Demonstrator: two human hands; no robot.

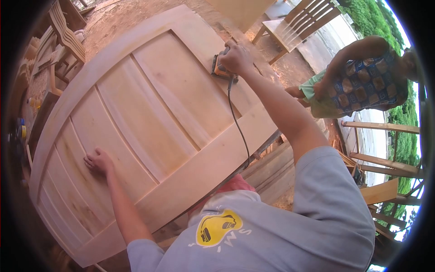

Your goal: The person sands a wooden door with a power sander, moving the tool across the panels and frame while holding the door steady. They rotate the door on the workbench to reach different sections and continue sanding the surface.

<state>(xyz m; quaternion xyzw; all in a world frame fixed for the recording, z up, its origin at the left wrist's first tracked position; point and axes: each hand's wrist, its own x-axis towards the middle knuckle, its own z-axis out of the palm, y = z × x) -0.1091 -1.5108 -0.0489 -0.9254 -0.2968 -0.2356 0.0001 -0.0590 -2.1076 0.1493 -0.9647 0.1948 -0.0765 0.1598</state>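
Observation:
A large wooden panel (154,86) lies before me, with a curved outer rail, flat boards and long grooves between them. My right hand (237,59) is closed around an orange and black electric sander (220,69), which rests on the panel's far right stile. From the sander a dark cord (240,127) runs back across the panel and over its near edge. My left hand (99,162) lies on the boards towards the left, fingers slightly bent and holding nothing.
Another person (362,81) stands at the right, beyond the panel. A slatted wooden chair (294,27) is at the top right, and curved chair parts (65,34) are at the top left. Wooden beams (385,158) stand at the right. Sawdust (106,27) covers the ground.

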